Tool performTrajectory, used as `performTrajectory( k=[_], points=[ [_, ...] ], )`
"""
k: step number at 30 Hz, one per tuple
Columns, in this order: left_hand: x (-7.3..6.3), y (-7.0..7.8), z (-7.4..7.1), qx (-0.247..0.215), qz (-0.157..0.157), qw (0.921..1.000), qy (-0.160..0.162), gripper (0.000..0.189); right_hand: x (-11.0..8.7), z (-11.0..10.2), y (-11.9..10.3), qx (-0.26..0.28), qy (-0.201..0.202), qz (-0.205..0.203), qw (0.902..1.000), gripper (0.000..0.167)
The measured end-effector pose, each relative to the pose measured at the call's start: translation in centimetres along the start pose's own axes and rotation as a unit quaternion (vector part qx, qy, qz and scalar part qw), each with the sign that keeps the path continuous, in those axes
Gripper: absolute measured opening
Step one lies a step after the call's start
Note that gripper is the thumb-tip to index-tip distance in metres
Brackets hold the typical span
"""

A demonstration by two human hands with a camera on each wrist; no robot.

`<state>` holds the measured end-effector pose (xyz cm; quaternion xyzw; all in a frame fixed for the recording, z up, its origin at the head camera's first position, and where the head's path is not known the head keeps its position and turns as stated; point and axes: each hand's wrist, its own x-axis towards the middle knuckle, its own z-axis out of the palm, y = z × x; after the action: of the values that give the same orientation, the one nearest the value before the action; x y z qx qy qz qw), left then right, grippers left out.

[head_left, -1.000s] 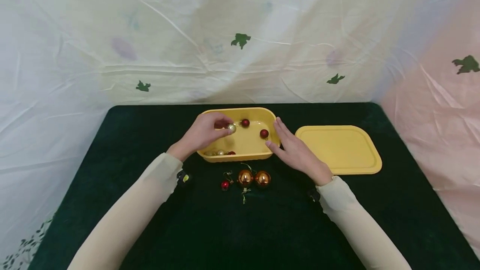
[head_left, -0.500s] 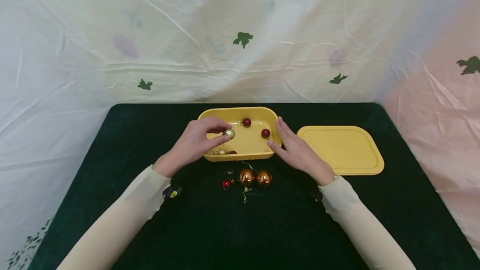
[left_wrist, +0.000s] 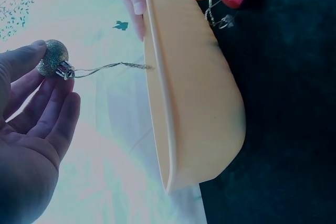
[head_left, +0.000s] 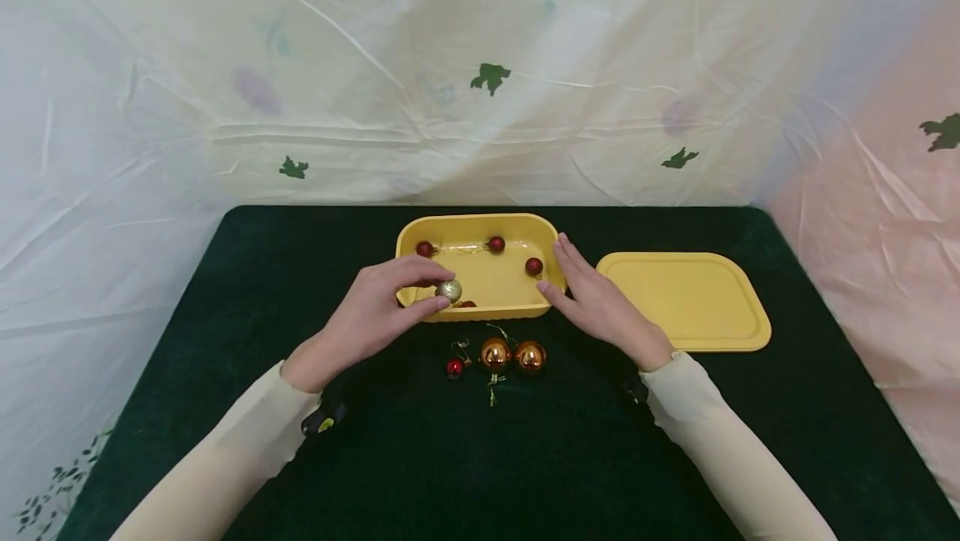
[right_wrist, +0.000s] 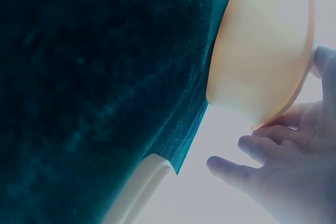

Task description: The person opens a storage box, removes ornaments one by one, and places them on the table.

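My left hand [head_left: 378, 303] pinches a glittery gold Christmas ball [head_left: 449, 290] between thumb and fingertips, over the near left part of a yellow box [head_left: 495, 313]. In the left wrist view the gold ball [left_wrist: 52, 59] shows a silvery cap, and its string stretches toward the box rim. Flat against the box's right end lies my right hand [head_left: 600, 303], fingers fairly straight, touching the rim. Inside the box are small dark red balls, one at back left [head_left: 425, 249], one at the back [head_left: 496, 245], one at right [head_left: 534, 267]. Another red ball [head_left: 468, 304] is partly hidden by the front wall.
In front of the box lie two shiny copper balls [head_left: 512, 357] and a small bright red ball [head_left: 454, 368] with strings. A yellow lid [head_left: 686, 301] lies flat to the right. Dark green cloth [head_left: 480, 458] covers the table; a patterned curtain hangs behind.
My left hand has drawn back toward me and slightly left, carrying the gold ball. This uncovers the red ball at the box's back left. The right hand stays at the box's end.
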<state>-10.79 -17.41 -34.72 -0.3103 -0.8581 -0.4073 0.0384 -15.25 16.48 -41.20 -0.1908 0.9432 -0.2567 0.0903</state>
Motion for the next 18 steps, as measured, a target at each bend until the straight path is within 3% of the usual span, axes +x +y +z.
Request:
performTrajectory(
  k=[9, 18],
  points=[
    [-2.1, 0.0, 0.1, -0.013, 0.001, 0.9999, -0.002, 0.032, 0.0, 0.0, 0.0, 0.001, -0.001, 0.000, 1.0000, 0.087],
    [-4.0, 0.1, 0.1, 0.003, -0.022, 0.9997, -0.007, 0.032, 0.0, 0.1, 0.1, 0.000, 0.000, -0.001, 1.0000, 0.086]
  ],
)
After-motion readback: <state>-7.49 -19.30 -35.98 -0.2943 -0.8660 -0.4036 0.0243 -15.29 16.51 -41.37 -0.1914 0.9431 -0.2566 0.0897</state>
